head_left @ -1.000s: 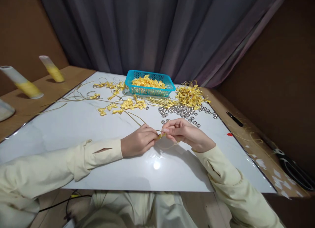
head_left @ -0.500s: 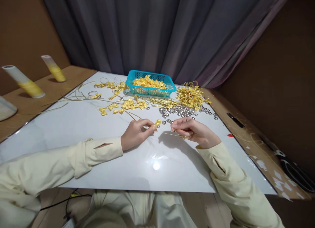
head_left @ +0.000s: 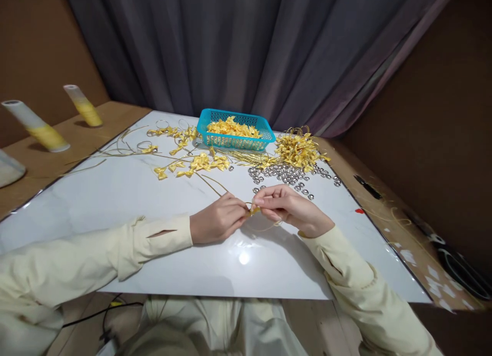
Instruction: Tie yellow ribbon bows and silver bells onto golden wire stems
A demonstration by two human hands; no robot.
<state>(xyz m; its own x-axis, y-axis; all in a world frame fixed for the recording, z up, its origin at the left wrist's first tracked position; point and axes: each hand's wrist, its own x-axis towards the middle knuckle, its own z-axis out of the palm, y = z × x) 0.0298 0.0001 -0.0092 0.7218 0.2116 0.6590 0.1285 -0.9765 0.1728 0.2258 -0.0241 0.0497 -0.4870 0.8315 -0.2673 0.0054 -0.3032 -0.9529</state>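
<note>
Over the middle of the white tabletop [head_left: 161, 204], my two hands meet at a small yellow ribbon bow [head_left: 253, 211]. My left hand [head_left: 221, 217] is closed, its thumb and fingers pinching the bow's left side. From the right, my right hand [head_left: 290, 207] pinches at the bow with thumb and forefinger. A thin gold cord [head_left: 265, 229] loops below the fingers of my right hand. Just beyond that hand lie many small silver bells or beads [head_left: 286, 172], a few of them close to the fingertips. The fingers cover part of the bow.
A turquoise basket [head_left: 238, 143] of yellow bows stands at the back. Beside it lies a heap of corded bows [head_left: 298, 151]; loose bows [head_left: 203, 162] and gold cords spread to the left. Ribbon spools [head_left: 86, 110] stand far left. Black scissors [head_left: 459, 269] lie at the right edge.
My right hand has moved left to meet my left hand at the bow. My left hand has turned over slightly, and the bow is now more covered. The cord sags in a loop.
</note>
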